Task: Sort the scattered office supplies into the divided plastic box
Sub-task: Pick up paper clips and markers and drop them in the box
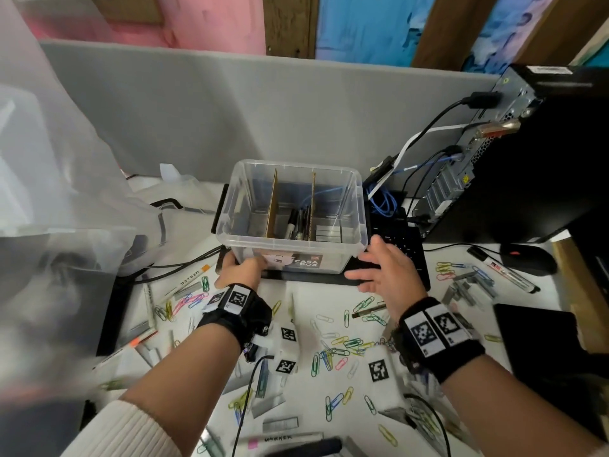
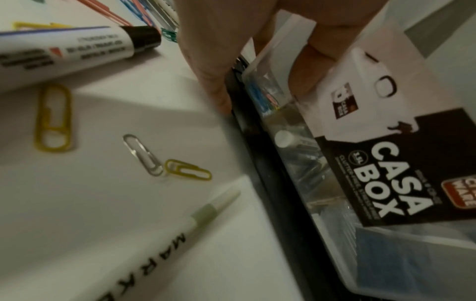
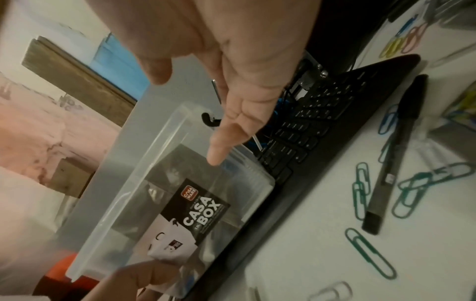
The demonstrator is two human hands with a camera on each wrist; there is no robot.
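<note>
A clear plastic box (image 1: 293, 240) with two cardboard dividers stands at the back of the white desk. Black markers (image 1: 296, 222) lie in its middle compartment and staple strips (image 1: 328, 233) in the right one. My left hand (image 1: 244, 268) grips the box's front-left lower corner, with fingers (image 2: 311, 59) on the labelled front wall (image 2: 386, 173). My right hand (image 1: 385, 268) is held open with spread fingers beside the front-right corner, one fingertip (image 3: 216, 158) close to the box wall (image 3: 180, 203). Coloured paper clips (image 1: 339, 351), markers (image 1: 507, 272) and staple strips (image 1: 468, 285) lie scattered on the desk.
A black keyboard (image 1: 405, 245) lies under my right hand, with a mouse (image 1: 527, 258), a computer tower (image 1: 527, 159) and cables (image 1: 385, 199) to the right. A translucent plastic bag (image 1: 66, 192) fills the left side. A grey partition (image 1: 263, 110) closes the back.
</note>
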